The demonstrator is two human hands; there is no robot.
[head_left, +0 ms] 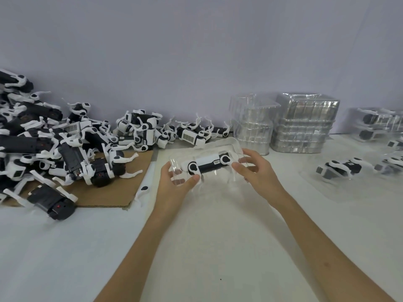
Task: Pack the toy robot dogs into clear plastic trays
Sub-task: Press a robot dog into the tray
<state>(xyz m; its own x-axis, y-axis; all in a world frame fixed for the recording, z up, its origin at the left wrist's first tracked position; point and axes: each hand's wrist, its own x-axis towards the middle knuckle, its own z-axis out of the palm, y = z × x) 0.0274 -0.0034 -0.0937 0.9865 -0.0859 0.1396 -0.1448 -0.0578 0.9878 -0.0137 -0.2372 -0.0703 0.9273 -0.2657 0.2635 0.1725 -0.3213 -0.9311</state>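
a toy robot dog (208, 164) lies in a clear plastic tray (234, 149) held above the tabletop (218, 225); left hand (176, 182) pinches one end, right hand (255, 168) curls round the other, likely to seat it; loose dogs (72, 144) heap left of the tray, empty tray stacks (305, 125) behind-right.

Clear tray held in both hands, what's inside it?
One black-and-white toy robot dog lies lengthwise inside the clear tray. The left hand and right hand cover the tray's ends; its legs are blurred.
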